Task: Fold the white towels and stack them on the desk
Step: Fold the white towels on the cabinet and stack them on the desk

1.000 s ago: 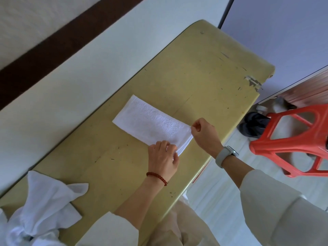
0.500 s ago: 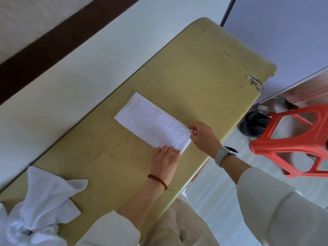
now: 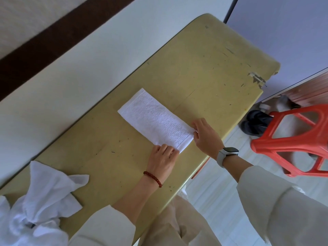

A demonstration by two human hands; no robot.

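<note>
— Shifted since a second ago: right hand (image 3: pixel 205 137) lower now, down at the near end of the long folded white terry towel (image 3: pixel 156 121), no longer lifting the corner off the worn yellow-green desk (image 3: pixel 204 68).

— And the fingers?

— Right fingers (image 3: pixel 196 125) curled, pinching the towel's end edge. Left hand (image 3: pixel 162 159) knuckles up at the near corner, fingers bent onto the cloth; gripping or only pressing, cannot tell.

— Towel itself?

— Flat on the middle of the desk, lying slantwise, far end towards the wall.

— Anything else?

— Crumpled heap of white towels (image 3: pixel 40 201) at the desk's left end, well apart from both hands. Red plastic stool (image 3: pixel 291 146) on the floor to the right.
</note>
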